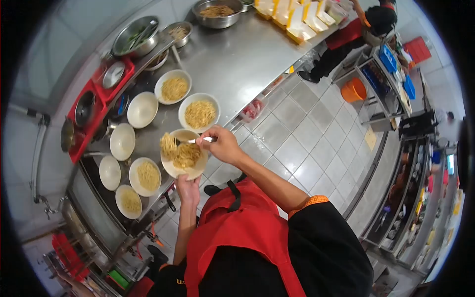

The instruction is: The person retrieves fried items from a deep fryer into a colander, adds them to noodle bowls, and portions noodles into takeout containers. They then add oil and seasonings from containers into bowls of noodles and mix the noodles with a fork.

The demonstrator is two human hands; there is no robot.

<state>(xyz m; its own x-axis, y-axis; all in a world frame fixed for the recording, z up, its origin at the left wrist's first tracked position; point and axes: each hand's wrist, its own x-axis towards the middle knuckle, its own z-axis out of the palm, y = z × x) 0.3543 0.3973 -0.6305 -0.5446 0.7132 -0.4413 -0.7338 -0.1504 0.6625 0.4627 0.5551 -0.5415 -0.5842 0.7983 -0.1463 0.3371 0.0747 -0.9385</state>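
My left hand [188,190] grips the near rim of a white bowl [171,169], tilted at the counter's edge. Inside it lie brownish-yellow noodles [188,156]. In my right hand [222,145], closed above the bowl, is a utensil with a pale handle [204,140]; its exact kind does not show clearly. A clump of noodles [168,144] hangs at its far end, over the bowl's left rim. Just beyond stand two more bowls of noodles [200,114] [174,89]. To the left are bowls with paler noodles [148,176] [130,202].
Several bowls without noodles [122,142] stand on the left. Metal basins [217,20] and red trays [90,116] line the back. Open yellow-white boxes [299,29] sit at the counter's far end. Another person [378,22] stands there, near an orange bucket [353,90].
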